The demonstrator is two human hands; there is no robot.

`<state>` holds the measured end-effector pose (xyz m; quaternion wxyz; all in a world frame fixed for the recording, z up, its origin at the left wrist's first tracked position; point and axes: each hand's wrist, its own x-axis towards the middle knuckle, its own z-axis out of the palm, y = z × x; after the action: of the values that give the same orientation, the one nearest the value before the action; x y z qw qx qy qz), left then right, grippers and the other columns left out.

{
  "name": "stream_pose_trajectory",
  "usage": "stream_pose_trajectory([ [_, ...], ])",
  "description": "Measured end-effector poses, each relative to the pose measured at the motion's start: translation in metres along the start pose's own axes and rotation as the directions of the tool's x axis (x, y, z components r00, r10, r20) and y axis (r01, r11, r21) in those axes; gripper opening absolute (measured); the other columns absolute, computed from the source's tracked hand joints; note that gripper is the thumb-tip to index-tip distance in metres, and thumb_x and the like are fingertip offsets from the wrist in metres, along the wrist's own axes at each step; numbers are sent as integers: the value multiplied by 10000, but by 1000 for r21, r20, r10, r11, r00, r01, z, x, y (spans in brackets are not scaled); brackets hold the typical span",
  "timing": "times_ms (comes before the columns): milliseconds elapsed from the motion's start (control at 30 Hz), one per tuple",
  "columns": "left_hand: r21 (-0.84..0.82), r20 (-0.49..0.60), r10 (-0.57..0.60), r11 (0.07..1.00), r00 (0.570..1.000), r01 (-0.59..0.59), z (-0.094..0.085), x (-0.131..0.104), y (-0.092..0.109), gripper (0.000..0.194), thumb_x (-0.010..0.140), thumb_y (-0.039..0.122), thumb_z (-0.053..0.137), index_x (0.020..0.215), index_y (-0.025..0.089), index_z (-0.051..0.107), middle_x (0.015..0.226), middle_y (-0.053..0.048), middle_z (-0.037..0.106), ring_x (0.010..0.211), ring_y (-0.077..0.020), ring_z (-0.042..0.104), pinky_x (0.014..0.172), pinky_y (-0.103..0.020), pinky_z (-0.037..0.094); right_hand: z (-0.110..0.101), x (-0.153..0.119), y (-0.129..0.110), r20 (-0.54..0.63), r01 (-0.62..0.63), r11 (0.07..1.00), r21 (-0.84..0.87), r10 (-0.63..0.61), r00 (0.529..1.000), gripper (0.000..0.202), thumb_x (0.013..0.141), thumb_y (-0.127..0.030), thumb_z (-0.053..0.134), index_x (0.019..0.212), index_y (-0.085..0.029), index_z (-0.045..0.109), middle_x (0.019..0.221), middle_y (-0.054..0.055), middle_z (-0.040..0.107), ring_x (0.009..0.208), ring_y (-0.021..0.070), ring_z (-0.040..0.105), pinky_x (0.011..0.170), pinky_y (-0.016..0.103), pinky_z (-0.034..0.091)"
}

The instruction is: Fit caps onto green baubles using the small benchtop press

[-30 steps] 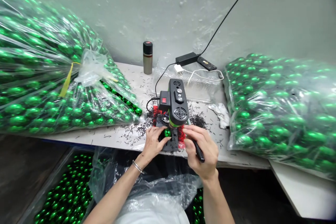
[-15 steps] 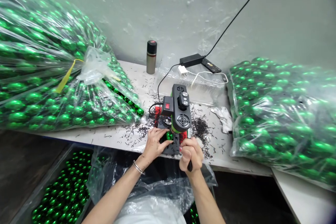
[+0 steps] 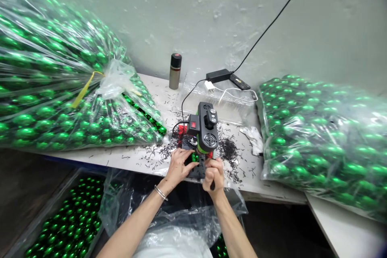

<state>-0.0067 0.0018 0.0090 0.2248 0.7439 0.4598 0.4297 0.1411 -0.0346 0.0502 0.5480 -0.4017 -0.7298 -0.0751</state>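
A small black bench machine (image 3: 206, 123) with a red switch and vent grilles stands at the table's front edge. Under its head sits a shiny green ball (image 3: 195, 157), pinched between the thumb and fingers of my left hand (image 3: 178, 165). Wrapped round a black lever handle (image 3: 212, 186) is my right hand (image 3: 214, 174), just right of the machine's base. Most of the handle is hidden by the fingers. The exact point where the machine meets the ball is hidden by its head.
Large clear bags of green balls fill the left (image 3: 45, 100) and right (image 3: 317, 141) of the table (image 3: 127, 160). Black scraps (image 3: 228, 149) surround the machine. Behind it are a flask (image 3: 175, 73), a power adapter (image 3: 218, 75) and cables. A bin of balls (image 3: 69, 217) stands below left.
My right hand has moved left with the lever handle, closer to the machine's base. My left hand stays on the ball. The whole view has shifted slightly.
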Motion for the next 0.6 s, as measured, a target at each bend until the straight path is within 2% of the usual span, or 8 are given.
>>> stream_pose_trajectory([
  [133,0,-9,1,1000,1000,-1,1,3,-1,346,826,390,760,1106,192,712,954,-94,728,924,-267,643,898,-461,492,-14,31,-17,-83,-47,998,50,51,995,241,904,-83,359,713,-219,415,719,-9,492,650,123,500,613,291,410],
  [233,-7,-42,8,1000,999,-9,-2,0,1,343,844,385,742,1121,186,697,982,-99,729,943,-272,649,890,-462,505,-26,61,-33,-99,-190,973,133,204,974,301,927,-82,378,656,-211,400,663,-18,475,652,119,507,602,280,388],
  [300,-3,-55,42,999,998,-42,-8,-11,7,353,878,394,702,1158,181,669,1025,-110,726,968,-275,649,885,-460,511,-30,75,-40,-83,-256,950,181,274,958,324,941,-102,397,633,-206,403,654,-19,477,651,118,507,617,284,394],
  [433,48,28,207,977,978,-208,-24,-51,19,441,923,429,629,1291,190,582,1099,-125,711,1001,-269,648,882,-444,519,-30,77,-44,-95,-250,950,190,271,958,329,940,-104,422,626,-201,419,628,-23,473,652,121,511,625,284,396],
  [500,98,53,248,963,967,-252,-31,-64,20,524,903,493,629,1325,192,552,1127,-131,702,1017,-275,648,874,-435,521,-27,71,-42,-100,-239,954,180,259,961,327,934,-93,427,626,-200,427,625,-20,479,655,122,513,618,284,390],
  [533,130,43,249,959,967,-253,-35,-65,18,539,898,515,623,1323,192,551,1139,-133,698,1023,-278,647,870,-430,521,-26,68,-41,-102,-233,956,178,254,962,327,932,-89,429,625,-200,431,624,-18,482,655,124,514,613,284,387],
  [600,208,-23,225,954,974,-215,-46,-50,9,458,937,485,581,1289,192,575,1147,-136,691,1034,-278,642,870,-424,511,-25,64,-40,-112,-224,958,180,246,963,329,928,-87,434,620,-201,435,616,-17,480,648,127,512,601,286,382],
])
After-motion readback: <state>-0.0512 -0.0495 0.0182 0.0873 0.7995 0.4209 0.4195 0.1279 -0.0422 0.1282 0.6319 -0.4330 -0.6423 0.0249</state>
